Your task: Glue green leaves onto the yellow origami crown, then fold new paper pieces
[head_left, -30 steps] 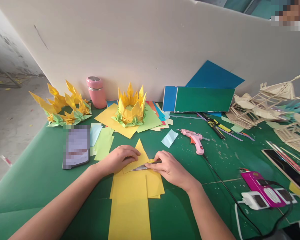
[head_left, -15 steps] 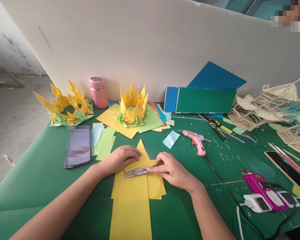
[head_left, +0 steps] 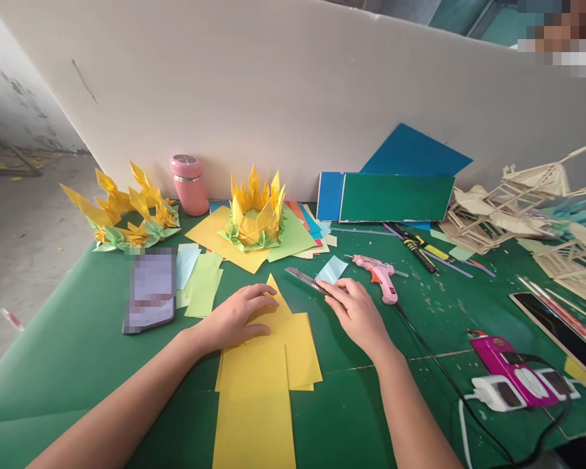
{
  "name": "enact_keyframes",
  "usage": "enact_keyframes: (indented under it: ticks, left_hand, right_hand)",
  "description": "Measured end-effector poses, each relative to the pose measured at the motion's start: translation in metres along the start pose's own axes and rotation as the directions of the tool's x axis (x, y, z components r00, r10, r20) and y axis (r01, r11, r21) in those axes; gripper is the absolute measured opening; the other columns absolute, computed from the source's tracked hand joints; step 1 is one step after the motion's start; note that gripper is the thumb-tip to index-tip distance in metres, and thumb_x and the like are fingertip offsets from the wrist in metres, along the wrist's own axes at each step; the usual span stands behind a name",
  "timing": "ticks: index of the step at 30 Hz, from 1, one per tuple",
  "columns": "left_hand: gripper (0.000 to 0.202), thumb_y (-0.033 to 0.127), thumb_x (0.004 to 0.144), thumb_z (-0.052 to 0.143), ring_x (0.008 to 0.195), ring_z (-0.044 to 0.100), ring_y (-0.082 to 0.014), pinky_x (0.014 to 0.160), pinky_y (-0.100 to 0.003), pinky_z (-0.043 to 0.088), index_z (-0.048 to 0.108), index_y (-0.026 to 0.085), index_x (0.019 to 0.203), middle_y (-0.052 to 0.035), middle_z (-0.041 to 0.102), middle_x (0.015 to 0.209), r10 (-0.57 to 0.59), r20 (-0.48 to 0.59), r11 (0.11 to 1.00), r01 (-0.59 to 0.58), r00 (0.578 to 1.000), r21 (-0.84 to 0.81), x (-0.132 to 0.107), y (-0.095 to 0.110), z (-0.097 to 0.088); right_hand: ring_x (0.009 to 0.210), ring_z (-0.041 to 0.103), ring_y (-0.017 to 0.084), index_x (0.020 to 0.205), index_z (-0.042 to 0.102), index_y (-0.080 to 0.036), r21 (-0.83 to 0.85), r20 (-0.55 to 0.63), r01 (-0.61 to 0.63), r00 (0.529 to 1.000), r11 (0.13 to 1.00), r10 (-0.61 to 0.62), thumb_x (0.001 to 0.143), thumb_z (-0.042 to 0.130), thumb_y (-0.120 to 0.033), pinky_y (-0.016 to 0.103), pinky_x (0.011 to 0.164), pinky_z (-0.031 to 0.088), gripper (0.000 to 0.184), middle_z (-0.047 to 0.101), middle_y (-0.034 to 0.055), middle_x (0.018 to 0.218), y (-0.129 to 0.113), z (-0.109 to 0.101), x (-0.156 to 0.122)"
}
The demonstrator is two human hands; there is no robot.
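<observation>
Yellow paper (head_left: 253, 410) lies lengthwise before me, with a pointed folded end at the top and smaller yellow sheets (head_left: 303, 361) under its right side. My left hand (head_left: 246, 316) rests on the upper part of the paper, palm down, fingers apart and gripping nothing. To the right of the paper, my right hand (head_left: 354, 309) is closed on a silver utility knife (head_left: 302, 279), whose tip points up and left, off the paper. Just beyond the right hand lies a pale blue slip (head_left: 332, 268), partly behind the fingers.
Two yellow paper crowns (head_left: 256, 225) stand at the back near a pink flask (head_left: 190, 185). A phone (head_left: 150, 293) and green slips (head_left: 203, 283) lie left. Right are a pink glue gun (head_left: 378, 275), its cord, pliers (head_left: 420, 251), a power strip (head_left: 517, 371) and stick models (head_left: 493, 215).
My right hand has moved up and right, lifting the knife off the yellow paper toward the blue slip. My left hand's fingers have spread slightly on the paper.
</observation>
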State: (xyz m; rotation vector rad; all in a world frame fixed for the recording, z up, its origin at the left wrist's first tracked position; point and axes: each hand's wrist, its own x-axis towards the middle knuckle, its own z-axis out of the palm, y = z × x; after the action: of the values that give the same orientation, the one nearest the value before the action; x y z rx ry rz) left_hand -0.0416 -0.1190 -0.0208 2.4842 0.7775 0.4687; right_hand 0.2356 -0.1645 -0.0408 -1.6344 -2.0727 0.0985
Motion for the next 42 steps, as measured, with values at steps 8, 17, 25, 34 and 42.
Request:
enact_keyframes:
  ticks: [8, 17, 25, 34, 42]
  left_hand:
    - [0.034, 0.010, 0.078, 0.061, 0.110, 0.059, -0.0239, 0.094, -0.038, 0.050, 0.059, 0.024, 0.109, -0.0104, 0.054, 0.123, -0.076, -0.038, 0.987, 0.070, 0.996, -0.146, -0.001, -0.004, 0.006]
    - [0.013, 0.008, 0.079, 0.052, 0.108, 0.057, -0.0205, 0.084, -0.034, 0.054, 0.052, 0.021, 0.084, -0.0083, 0.051, 0.117, -0.154, -0.295, 0.976, 0.099, 0.943, -0.195, 0.000, -0.003, -0.009]
    - [0.019, 0.011, 0.075, 0.051, 0.098, 0.059, -0.0280, 0.085, -0.049, 0.052, 0.065, 0.023, 0.082, -0.0096, 0.054, 0.117, -0.282, -0.520, 0.860, 0.453, 0.806, 0.237, -0.013, -0.034, -0.022]
    - [0.023, 0.020, 0.087, 0.044, 0.097, 0.063, -0.0255, 0.087, -0.043, 0.050, 0.067, 0.023, 0.094, -0.0074, 0.068, 0.107, -0.201, -0.329, 0.928, 0.287, 0.923, 0.238, -0.004, -0.011, -0.019]
    - [0.031, 0.021, 0.080, 0.060, 0.098, 0.060, -0.0266, 0.088, -0.043, 0.049, 0.058, 0.020, 0.111, -0.0077, 0.067, 0.103, -0.250, -0.156, 0.956, 0.269, 0.956, 0.116, 0.005, 0.004, 0.003]
  right_hand:
    - [0.106, 0.054, 0.029, 0.127, 0.058, -0.026, -0.117, 0.033, 0.071, 0.997, 0.991, -0.067, 0.094, 0.043, -0.023, 0.045, 0.088, 0.042, 0.036, 0.063, 0.0104, 0.112, -0.024, -0.003, 0.004]
    - [0.126, 0.044, 0.022, 0.122, 0.057, -0.026, 0.219, 0.302, 0.192, 0.919, 0.957, -0.254, 0.096, 0.037, -0.014, 0.044, 0.102, 0.031, 0.034, 0.062, 0.0014, 0.128, -0.058, 0.007, 0.007]
    - [0.112, 0.050, 0.022, 0.116, 0.064, -0.028, 0.128, 0.281, 0.228, 0.925, 0.965, -0.256, 0.096, 0.045, -0.020, 0.041, 0.095, 0.036, 0.029, 0.063, 0.0063, 0.116, -0.055, 0.003, 0.007]
    - [0.110, 0.050, 0.025, 0.122, 0.061, -0.031, 0.006, 0.272, 0.223, 0.938, 0.975, -0.217, 0.095, 0.048, -0.025, 0.042, 0.089, 0.035, 0.031, 0.063, 0.0060, 0.119, -0.057, 0.008, 0.010]
    - [0.117, 0.048, 0.023, 0.121, 0.061, -0.030, 0.052, 0.198, 0.197, 0.959, 0.979, -0.204, 0.096, 0.041, -0.017, 0.041, 0.092, 0.034, 0.034, 0.061, 0.0031, 0.128, -0.053, 0.011, 0.012]
